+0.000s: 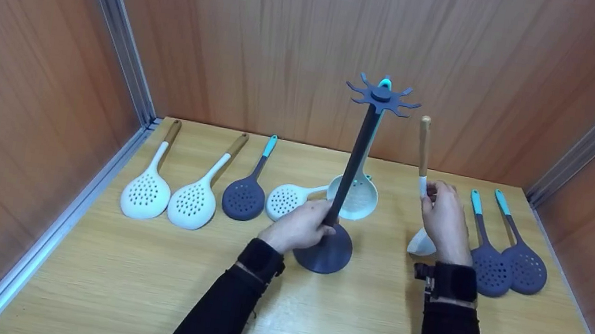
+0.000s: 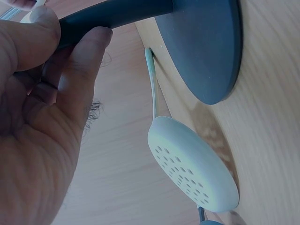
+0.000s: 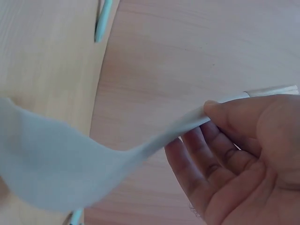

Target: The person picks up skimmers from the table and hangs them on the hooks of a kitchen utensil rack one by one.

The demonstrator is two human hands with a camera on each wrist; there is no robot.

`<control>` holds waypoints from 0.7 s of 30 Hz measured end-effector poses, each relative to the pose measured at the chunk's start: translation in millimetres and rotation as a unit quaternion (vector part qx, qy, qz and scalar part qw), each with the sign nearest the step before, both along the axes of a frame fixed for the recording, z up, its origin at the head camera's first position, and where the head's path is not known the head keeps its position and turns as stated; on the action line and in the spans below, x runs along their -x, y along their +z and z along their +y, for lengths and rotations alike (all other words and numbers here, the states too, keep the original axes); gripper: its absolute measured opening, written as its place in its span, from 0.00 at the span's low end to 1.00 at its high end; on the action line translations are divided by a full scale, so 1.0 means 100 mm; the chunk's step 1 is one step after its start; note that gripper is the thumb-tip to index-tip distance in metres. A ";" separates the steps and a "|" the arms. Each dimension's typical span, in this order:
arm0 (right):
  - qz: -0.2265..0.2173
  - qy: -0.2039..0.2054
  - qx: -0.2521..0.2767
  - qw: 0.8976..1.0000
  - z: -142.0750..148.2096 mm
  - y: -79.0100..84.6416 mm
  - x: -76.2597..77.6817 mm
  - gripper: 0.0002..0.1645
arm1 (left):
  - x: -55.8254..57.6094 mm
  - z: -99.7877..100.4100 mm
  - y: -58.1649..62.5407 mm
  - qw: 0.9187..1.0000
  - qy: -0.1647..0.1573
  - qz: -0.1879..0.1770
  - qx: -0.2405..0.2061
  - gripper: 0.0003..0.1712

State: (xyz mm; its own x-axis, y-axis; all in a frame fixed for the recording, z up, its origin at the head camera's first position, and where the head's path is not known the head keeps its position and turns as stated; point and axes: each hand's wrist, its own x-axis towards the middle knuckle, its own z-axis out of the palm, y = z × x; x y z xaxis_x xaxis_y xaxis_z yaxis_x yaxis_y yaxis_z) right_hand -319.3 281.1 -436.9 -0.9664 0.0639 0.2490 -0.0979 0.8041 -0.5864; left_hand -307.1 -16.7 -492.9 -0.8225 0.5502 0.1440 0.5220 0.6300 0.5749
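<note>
My left hand (image 1: 303, 226) grips the dark pole (image 1: 354, 169) of a utensil stand low down, above its round base (image 1: 329, 253). The stand leans slightly right, its top a ring of curved hooks (image 1: 400, 101). From it hangs a pale perforated skimmer (image 1: 361, 199) with a turquoise handle end, partly behind the pole. My right hand (image 1: 446, 217) pinches the white neck of a wooden-handled utensil, handle (image 1: 423, 144) up. Its broad white head (image 3: 56, 164) points down, close over the table; it is blurred in the right wrist view, and no holes show.
Two white skimmers (image 1: 145, 195) with wooden handles and a dark skimmer (image 1: 243, 199) lie on the left. Another white skimmer (image 1: 285, 201) lies beside the left hand. Two dark skimmers (image 1: 525, 269) lie right of the right hand. Wood panels (image 1: 291, 44) enclose the table's back and sides.
</note>
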 end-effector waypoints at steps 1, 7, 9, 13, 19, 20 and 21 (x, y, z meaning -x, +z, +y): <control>-0.004 0.001 0.000 1.000 0.00 0.01 0.00 0.17 | 0.00 0.00 0.00 1.000 0.000 0.000 0.000 0.13; -0.022 -0.001 0.001 1.000 -0.03 0.07 0.00 0.20 | 0.00 0.00 0.00 1.000 -0.004 0.002 -0.002 0.12; -0.023 0.001 0.002 1.000 -0.04 0.08 0.00 0.20 | 0.00 0.00 0.00 1.000 -0.005 0.003 -0.005 0.12; -0.024 0.001 0.008 1.000 -0.06 0.11 -0.01 0.20 | 0.01 0.00 -0.01 1.000 -0.003 0.001 -0.009 0.11; -0.023 -0.011 0.015 1.000 -0.10 0.16 -0.04 0.19 | 0.01 0.00 -0.01 1.000 -0.003 -0.002 -0.009 0.10; -0.019 -0.011 0.016 1.000 -0.11 0.16 -0.05 0.19 | 0.01 0.00 -0.01 1.000 -0.003 -0.002 -0.010 0.10; -0.015 -0.011 0.016 1.000 -0.11 0.17 -0.05 0.19 | 0.01 0.00 -0.01 1.000 -0.004 -0.002 -0.010 0.11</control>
State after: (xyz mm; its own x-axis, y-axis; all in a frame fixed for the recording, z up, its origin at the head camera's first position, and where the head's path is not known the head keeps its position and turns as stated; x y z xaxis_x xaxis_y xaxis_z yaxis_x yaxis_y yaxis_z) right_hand -314.2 269.7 -420.0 -0.9718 0.0925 0.2169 -0.0624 0.7862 -0.6148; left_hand -307.6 -16.8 -493.9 -0.8190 0.5533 0.1516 0.5241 0.6140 0.5902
